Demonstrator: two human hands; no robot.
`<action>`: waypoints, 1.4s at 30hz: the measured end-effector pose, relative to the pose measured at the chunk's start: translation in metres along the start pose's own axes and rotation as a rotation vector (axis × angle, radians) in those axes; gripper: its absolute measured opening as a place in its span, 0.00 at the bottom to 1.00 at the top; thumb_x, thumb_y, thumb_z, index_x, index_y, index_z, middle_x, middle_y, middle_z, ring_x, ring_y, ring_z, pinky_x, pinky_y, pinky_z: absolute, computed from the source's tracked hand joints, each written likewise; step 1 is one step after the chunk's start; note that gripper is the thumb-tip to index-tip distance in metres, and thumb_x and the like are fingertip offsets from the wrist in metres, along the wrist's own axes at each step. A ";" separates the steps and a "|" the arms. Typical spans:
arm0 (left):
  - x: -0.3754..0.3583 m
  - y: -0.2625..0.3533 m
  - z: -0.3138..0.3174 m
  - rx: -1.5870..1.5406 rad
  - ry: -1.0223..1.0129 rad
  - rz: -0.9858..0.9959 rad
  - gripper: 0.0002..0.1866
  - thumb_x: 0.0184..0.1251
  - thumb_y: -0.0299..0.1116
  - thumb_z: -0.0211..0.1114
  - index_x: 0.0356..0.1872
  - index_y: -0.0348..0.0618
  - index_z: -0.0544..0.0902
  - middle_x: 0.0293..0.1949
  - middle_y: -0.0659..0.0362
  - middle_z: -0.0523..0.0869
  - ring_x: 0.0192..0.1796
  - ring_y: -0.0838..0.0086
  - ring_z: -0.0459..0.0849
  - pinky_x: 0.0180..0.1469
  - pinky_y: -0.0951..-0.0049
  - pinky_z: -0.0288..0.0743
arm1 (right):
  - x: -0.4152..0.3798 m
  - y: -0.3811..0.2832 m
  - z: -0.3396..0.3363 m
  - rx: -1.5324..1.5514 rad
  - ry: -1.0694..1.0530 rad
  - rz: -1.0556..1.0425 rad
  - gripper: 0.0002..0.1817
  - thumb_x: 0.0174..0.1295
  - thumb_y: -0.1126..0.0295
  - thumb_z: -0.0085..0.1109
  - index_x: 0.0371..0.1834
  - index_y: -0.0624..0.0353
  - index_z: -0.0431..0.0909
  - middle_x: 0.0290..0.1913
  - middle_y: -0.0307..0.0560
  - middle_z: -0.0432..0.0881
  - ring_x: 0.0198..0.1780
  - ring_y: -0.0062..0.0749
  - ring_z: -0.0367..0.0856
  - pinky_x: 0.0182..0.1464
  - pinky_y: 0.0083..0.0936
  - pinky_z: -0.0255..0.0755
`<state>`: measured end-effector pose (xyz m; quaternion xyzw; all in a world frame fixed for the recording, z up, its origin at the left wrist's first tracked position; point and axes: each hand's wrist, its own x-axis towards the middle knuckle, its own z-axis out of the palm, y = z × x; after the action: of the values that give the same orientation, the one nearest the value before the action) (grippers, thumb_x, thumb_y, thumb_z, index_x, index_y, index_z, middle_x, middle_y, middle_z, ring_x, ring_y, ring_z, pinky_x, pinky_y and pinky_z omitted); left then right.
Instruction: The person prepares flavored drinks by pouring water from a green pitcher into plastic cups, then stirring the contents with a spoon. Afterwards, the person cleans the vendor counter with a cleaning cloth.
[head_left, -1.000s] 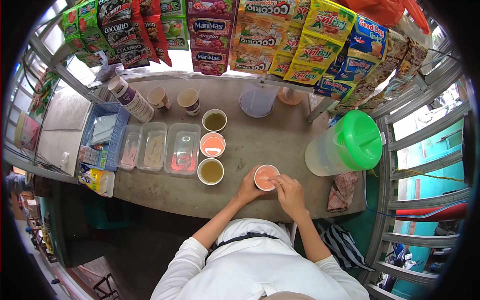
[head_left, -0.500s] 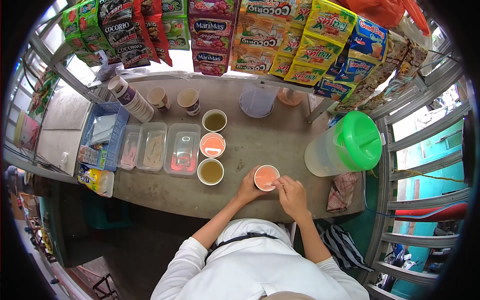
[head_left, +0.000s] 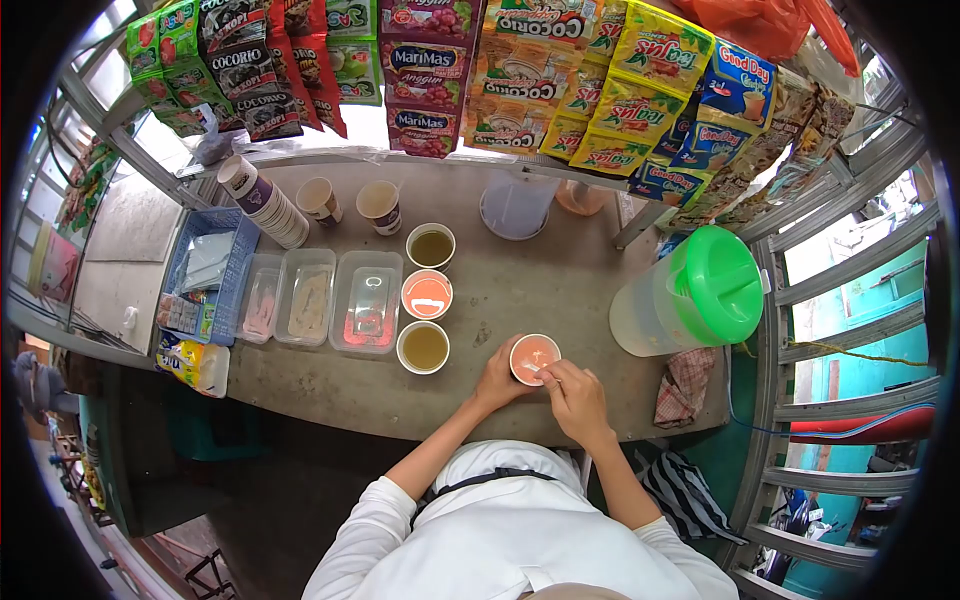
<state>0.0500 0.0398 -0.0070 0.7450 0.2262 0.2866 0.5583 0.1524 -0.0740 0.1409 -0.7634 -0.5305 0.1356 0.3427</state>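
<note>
The worn, stained grey-brown table (head_left: pixel 320 390) carries a paper cup of pink drink (head_left: pixel 531 352) near its front edge, right of the middle. The left hand (head_left: pixel 497 378) is curled around the cup's side; the right hand (head_left: pixel 577 394) pinches a small pale utensil (head_left: pixel 541 371) at its rim. A green-lidded pitcher (head_left: pixel 717 285) stands by the table's right edge, a checked cloth (head_left: pixel 685 388) at the front right corner. Toward the left edge sits a blue basket (head_left: pixel 238 280). Drink sachets (head_left: pixel 428 85) hang above the back edge; metal slats (head_left: pixel 850 409) enclose the right side, a turquoise wall (head_left: pixel 862 303) showing between them.
</note>
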 end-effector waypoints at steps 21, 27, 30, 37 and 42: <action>0.000 -0.001 0.001 0.002 0.006 0.020 0.47 0.39 0.38 0.85 0.64 0.39 0.69 0.56 0.46 0.81 0.57 0.52 0.82 0.59 0.58 0.78 | 0.004 -0.011 -0.013 0.149 -0.003 -0.045 0.11 0.70 0.67 0.53 0.35 0.61 0.82 0.35 0.49 0.82 0.36 0.46 0.80 0.40 0.35 0.69; 0.001 0.003 0.000 -0.022 -0.006 -0.008 0.47 0.40 0.38 0.85 0.64 0.39 0.70 0.56 0.47 0.81 0.58 0.52 0.82 0.59 0.58 0.77 | 0.005 -0.015 -0.028 0.045 -0.068 -0.086 0.11 0.70 0.67 0.54 0.32 0.58 0.81 0.34 0.45 0.82 0.33 0.42 0.78 0.36 0.32 0.65; 0.001 0.003 -0.001 -0.020 -0.003 0.003 0.47 0.40 0.38 0.85 0.64 0.39 0.69 0.56 0.46 0.81 0.57 0.52 0.82 0.59 0.58 0.77 | 0.007 -0.018 -0.027 0.067 -0.025 -0.093 0.10 0.69 0.67 0.55 0.33 0.59 0.83 0.34 0.45 0.83 0.33 0.41 0.79 0.36 0.32 0.65; 0.001 0.005 -0.001 0.017 -0.014 0.016 0.48 0.39 0.36 0.85 0.65 0.39 0.68 0.56 0.44 0.81 0.57 0.50 0.82 0.58 0.57 0.78 | 0.008 -0.016 -0.018 0.072 0.118 -0.088 0.08 0.66 0.68 0.61 0.40 0.58 0.87 0.33 0.47 0.87 0.31 0.39 0.81 0.35 0.30 0.65; 0.002 0.003 -0.001 0.017 -0.021 0.033 0.48 0.39 0.35 0.85 0.64 0.39 0.68 0.57 0.45 0.81 0.57 0.50 0.82 0.58 0.57 0.78 | 0.008 -0.008 -0.014 0.047 0.183 -0.021 0.10 0.64 0.67 0.63 0.43 0.58 0.88 0.32 0.48 0.88 0.29 0.34 0.83 0.36 0.29 0.65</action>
<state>0.0512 0.0411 -0.0040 0.7562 0.2105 0.2860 0.5495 0.1578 -0.0709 0.1573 -0.7587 -0.5017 0.0741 0.4090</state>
